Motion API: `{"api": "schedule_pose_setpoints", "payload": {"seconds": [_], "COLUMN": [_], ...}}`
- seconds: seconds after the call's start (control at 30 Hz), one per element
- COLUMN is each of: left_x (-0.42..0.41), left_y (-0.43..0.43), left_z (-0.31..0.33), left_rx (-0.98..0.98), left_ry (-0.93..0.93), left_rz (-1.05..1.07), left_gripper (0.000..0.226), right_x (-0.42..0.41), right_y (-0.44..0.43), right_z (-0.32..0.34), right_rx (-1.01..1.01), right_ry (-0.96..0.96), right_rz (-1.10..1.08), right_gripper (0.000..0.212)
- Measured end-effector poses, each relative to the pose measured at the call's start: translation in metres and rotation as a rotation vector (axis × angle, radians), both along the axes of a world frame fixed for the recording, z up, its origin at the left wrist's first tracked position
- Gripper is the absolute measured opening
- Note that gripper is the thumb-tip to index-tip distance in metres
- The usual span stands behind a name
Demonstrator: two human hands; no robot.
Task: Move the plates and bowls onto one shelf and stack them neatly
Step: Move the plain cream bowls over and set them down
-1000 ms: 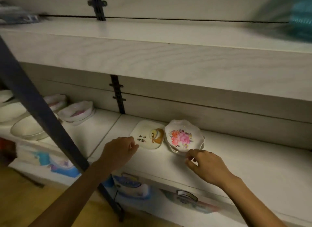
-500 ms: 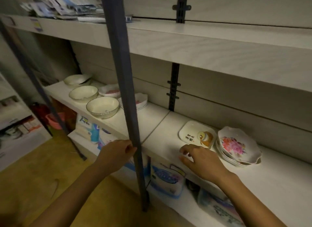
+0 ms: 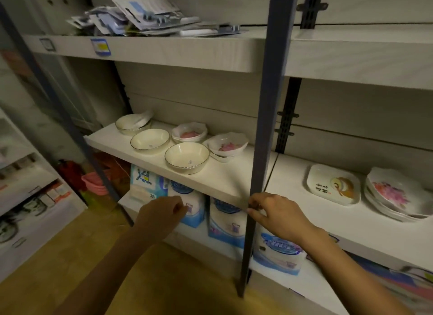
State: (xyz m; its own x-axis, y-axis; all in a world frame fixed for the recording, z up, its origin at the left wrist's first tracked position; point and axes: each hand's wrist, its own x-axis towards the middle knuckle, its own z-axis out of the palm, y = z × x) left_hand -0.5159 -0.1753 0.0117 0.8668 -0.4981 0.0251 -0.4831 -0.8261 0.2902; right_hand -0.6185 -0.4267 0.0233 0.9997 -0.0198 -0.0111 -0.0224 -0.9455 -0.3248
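Two cream round bowls with thin dark rims sit on the left bay of the white middle shelf (image 3: 225,182), one at the front (image 3: 186,157) and one behind it to the left (image 3: 150,140). A third cream bowl stack (image 3: 133,123) is at the back left. Two white scalloped dishes with pink flower prints are just right of them, one at the back (image 3: 189,133) and one nearer the post (image 3: 226,146).

Right bay, same shelf level: a white square plate with a gold swan motif (image 3: 332,184), touching or almost touching a stack of white scalloped plates with pink flowers (image 3: 398,195) at the right edge of frame.

Left hand (image 3: 161,212): lower centre, fingers loosely curled, holding nothing, below the shelf's front edge. The front cream bowl is above it and slightly right, apart from it.

Right hand (image 3: 276,211): fingers half bent, holding no dish, fingertips (image 3: 251,209) at the shelf's front edge by the blue-grey steel upright post (image 3: 264,127). The square plate is up and to its right, apart. The bowls are up and to its left, past the post.

Blue-and-white tissue packs (image 3: 225,221) sit on the lower shelf. Loose carded packets (image 3: 152,17) are piled on the top shelf, upper centre. A pink plastic basin (image 3: 93,181) sits at left on the wood-look floor (image 3: 70,268).
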Motion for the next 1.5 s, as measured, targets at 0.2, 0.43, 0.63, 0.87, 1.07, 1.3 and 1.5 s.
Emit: {"api": "schedule_pose_setpoints", "payload": {"seconds": [0.2, 0.43, 0.63, 0.87, 1.07, 1.3, 1.5], "left_x": [0.050, 0.122, 0.195, 0.258, 0.303, 0.351, 0.375], "left_y": [0.039, 0.051, 0.055, 0.043, 0.041, 0.049, 0.064], "left_z": [0.002, -0.004, -0.003, 0.003, -0.001, 0.000, -0.007], "left_rx": [-0.015, -0.046, -0.045, -0.014, 0.020, 0.090, 0.106], "left_ry": [-0.031, -0.037, -0.027, 0.041, 0.049, 0.039, 0.088], "left_rz": [0.003, 0.007, -0.033, -0.062, -0.124, -0.288, -0.409], "left_gripper": [0.028, 0.030, 0.023, 0.026, 0.036, 0.034, 0.026], "right_x": [0.050, 0.125, 0.191, 0.245, 0.280, 0.305, 0.316], "right_y": [0.039, 0.054, 0.053, 0.052, 0.065, 0.085, 0.095], "right_z": [0.008, -0.005, -0.017, -0.044, -0.055, -0.057, -0.048], "right_rx": [0.027, -0.003, 0.000, -0.003, -0.046, -0.212, -0.074], "right_ry": [-0.019, -0.023, 0.044, 0.155, 0.226, 0.329, 0.436], "right_rz": [-0.016, -0.021, -0.089, -0.290, -0.432, -0.610, -0.767], "right_gripper": [0.032, 0.033, 0.035, 0.029, 0.042, 0.035, 0.032]}}
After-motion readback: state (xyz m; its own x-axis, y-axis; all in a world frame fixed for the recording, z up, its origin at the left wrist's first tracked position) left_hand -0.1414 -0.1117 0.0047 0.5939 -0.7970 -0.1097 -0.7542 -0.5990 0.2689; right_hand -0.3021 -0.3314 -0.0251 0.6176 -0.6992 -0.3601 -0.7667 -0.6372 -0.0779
